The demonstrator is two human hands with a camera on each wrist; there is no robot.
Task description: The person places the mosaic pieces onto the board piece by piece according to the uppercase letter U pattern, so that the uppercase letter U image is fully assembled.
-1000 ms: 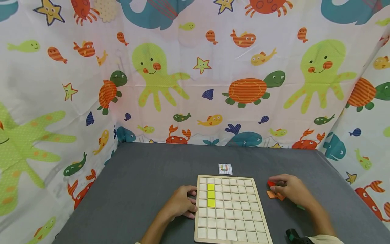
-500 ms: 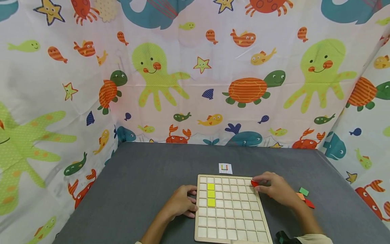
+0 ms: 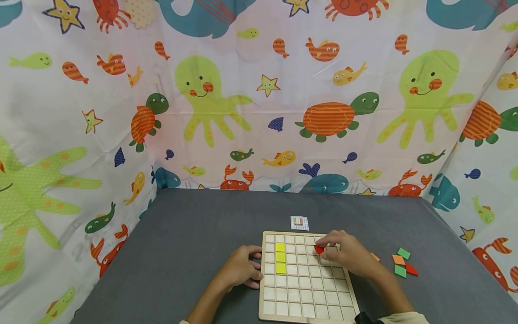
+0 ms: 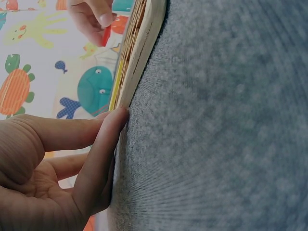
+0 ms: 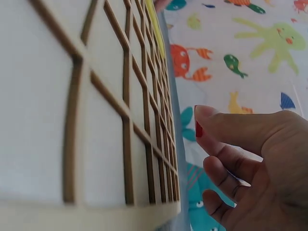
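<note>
Piece, red, sits pinched between thumb and fingertip of my right hand, over the far right part of the board. Left wrist view shows it up off the surface, so not seated. Right wrist view gives only a thin red edge; the other fingers of that hand are bent, holding nothing I can see. Left hand: fingers loosely bent, tips touching the board's left edge; no full grip visible, looks like steadying.

Step in hand, my read: setting a piece, at the mid-air part. Next move calls for lining it up with one cell, lowering it flat and letting go, left hand holding the board steady. Which cell, can't tell.

Three yellow pieces lie in the second column from my left, rows two to four from the far edge, one per cell. Just beyond that edge: card, gridded, small coloured U-like shape, exact colours too tiny to call. Right of the board, on the table: two green pieces, another red piece and an orange piece, clustered; a second orange piece peeks out beside my right forearm. Sea-animal curtain behind everything.
</note>
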